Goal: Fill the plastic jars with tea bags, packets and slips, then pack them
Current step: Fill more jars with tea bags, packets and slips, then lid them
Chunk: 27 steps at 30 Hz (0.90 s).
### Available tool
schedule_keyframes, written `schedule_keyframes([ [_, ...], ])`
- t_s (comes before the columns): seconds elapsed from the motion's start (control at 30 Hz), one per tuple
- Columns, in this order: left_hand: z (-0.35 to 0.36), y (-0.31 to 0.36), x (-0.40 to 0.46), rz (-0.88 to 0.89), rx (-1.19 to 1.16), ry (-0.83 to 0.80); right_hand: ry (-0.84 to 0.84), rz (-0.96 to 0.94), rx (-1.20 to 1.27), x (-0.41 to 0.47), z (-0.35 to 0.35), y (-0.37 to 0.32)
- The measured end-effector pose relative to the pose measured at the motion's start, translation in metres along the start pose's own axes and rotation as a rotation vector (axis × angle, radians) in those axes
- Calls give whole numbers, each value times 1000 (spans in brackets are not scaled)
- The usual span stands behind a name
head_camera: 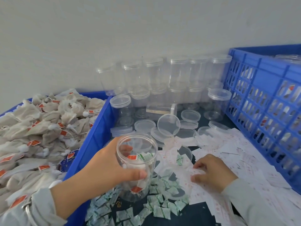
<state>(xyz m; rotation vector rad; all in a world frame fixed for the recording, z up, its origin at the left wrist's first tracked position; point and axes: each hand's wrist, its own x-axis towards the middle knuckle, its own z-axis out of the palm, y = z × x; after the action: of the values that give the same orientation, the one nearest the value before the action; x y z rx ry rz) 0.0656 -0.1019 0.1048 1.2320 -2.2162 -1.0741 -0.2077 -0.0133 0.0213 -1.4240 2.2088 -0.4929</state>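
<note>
Head view: crate contents indistinct.

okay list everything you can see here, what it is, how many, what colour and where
held jar: one, clear, lidless, centre, tea bags and a green packet inside
tea bags: many, beige with red tags, in bin
bin: one, blue, left
empty jars: many, clear, lidded, stacked by wall
loose lids: several, clear, mid table
packets: many, green and white, below held jar
slips: many, white with red print, right
crate: one, blue, far right
left hand: grips held jar
right hand: pinches a slip
</note>
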Motion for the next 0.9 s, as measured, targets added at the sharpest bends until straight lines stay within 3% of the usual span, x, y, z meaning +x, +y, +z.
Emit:
schedule_keyframes([
  [0.4, 0, 0, 1, 19, -13, -12, 268, 93, 409, 3, 9, 1],
  [0.53, 0, 0, 0, 24, 7, -11, 194, 82, 296, 4, 10, 4],
  [0.67, 0, 0, 0, 31, 35, -12, 222, 73, 308, 3, 7, -1],
  [0.77, 0, 0, 0, 32, 39, -12, 441, 5, 300, -4, -6, -7],
  [0.83, 0, 0, -1, 35, 40, -22, 668, -111, 379, -17, -18, -22],
  [0.9, -1, 1, -1, 37, 37, -31, 766, -269, 459, -32, -27, -44],
])
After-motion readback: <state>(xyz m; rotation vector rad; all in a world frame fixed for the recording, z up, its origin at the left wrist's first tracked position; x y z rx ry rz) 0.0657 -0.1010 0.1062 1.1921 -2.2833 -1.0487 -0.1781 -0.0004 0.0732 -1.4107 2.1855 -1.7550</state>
